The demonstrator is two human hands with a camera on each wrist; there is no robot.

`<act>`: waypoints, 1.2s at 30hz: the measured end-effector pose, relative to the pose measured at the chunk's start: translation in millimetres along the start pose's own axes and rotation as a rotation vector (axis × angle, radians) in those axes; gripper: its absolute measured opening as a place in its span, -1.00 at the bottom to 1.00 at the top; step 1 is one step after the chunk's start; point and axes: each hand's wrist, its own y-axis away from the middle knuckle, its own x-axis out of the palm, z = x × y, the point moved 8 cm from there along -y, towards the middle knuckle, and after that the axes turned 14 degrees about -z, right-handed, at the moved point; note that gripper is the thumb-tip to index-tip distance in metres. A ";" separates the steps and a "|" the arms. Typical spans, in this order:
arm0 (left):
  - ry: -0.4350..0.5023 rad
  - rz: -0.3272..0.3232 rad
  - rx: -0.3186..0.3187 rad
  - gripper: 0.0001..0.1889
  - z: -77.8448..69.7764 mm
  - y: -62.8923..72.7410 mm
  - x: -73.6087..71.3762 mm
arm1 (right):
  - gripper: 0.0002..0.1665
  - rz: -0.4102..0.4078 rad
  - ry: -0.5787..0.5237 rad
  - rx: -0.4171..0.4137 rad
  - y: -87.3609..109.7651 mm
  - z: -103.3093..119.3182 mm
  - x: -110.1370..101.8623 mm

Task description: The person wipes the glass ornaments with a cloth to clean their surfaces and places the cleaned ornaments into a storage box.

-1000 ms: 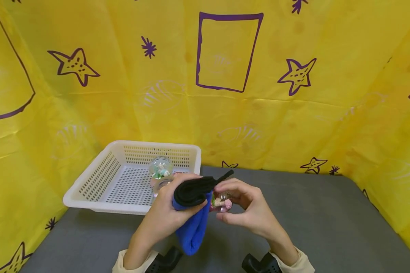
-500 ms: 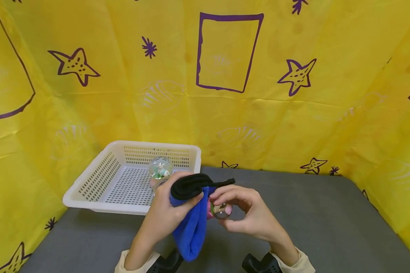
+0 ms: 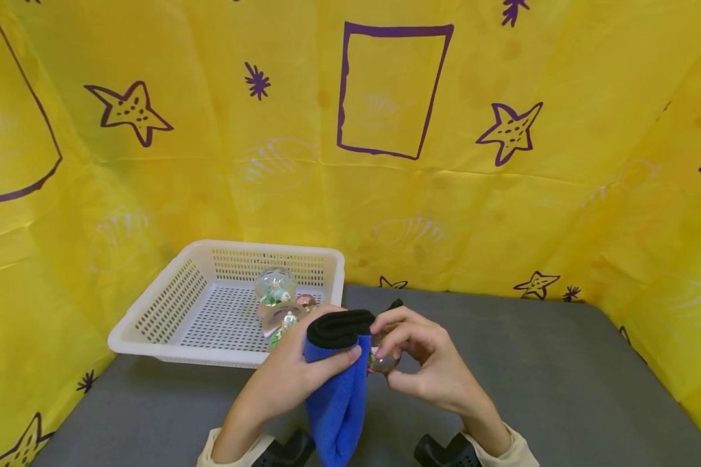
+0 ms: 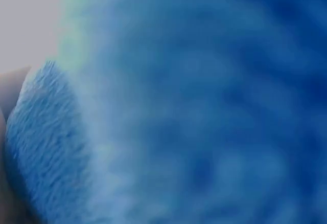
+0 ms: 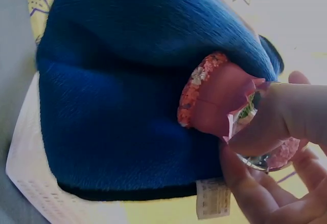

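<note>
My left hand grips a folded blue cloth with a black edge, thumb across its near side. Blurred blue fabric fills most of the left wrist view. Against the cloth, my right hand pinches a small snow globe by its clear dome. The globe lies on its side in the right wrist view, its pink base and red-orange beaded rim facing the cloth. Fingers cover much of the dome. A white tag hangs from the cloth's edge.
A white perforated plastic basket stands on the grey table at left, behind my left hand. Inside it are a clear globe and other small globes, partly hidden by that hand. A yellow patterned curtain encloses the back and sides.
My left hand and the cloth shifted slightly left, then back right and lower, uncovering more globes in the basket. The globe turned a little between my right fingers and moved slightly downward.
</note>
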 end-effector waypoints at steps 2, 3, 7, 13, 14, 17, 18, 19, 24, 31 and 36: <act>-0.039 -0.060 -0.021 -0.67 0.9 -0.4 -4.7 | -0.46 0.001 0.010 -0.019 -0.1 0.8 1.8; -0.058 -0.090 -0.030 -0.68 1.4 -0.5 -7.1 | -0.45 0.001 0.017 -0.031 -0.3 1.3 2.6; -0.090 -0.176 -0.082 -0.66 4.8 -1.8 -12.9 | -0.44 -0.002 0.043 -0.077 -0.4 3.3 3.6; -0.070 -0.260 -0.114 -0.66 6.8 -4.8 -17.6 | -0.45 -0.011 0.059 -0.115 -0.4 3.8 2.5; -0.062 -0.271 -0.116 -0.66 6.7 -5.0 -18.2 | -0.45 -0.011 0.065 -0.126 -0.7 3.9 2.7; -0.038 -0.312 -0.108 -0.68 5.6 -5.0 -20.6 | -0.44 -0.010 0.089 -0.151 -1.4 4.0 3.7; -0.034 -0.329 -0.099 -0.68 4.9 -4.8 -21.6 | -0.43 -0.010 0.098 -0.155 -1.6 3.9 4.0; -0.030 -0.345 -0.089 -0.68 4.0 -4.7 -22.5 | -0.42 -0.012 0.107 -0.156 -2.0 3.8 4.4; 0.001 -0.411 -0.046 -0.66 0.9 -4.4 -26.7 | -0.43 -0.029 0.144 -0.166 -3.3 5.6 4.2; 0.059 -0.383 0.033 -0.67 -2.6 -5.8 -26.9 | -0.43 -0.090 0.161 -0.103 -4.5 3.6 -2.5; 0.039 -0.256 0.086 -0.61 -3.6 -5.8 -18.3 | -0.45 -0.133 0.223 -0.054 -4.9 -3.1 -7.2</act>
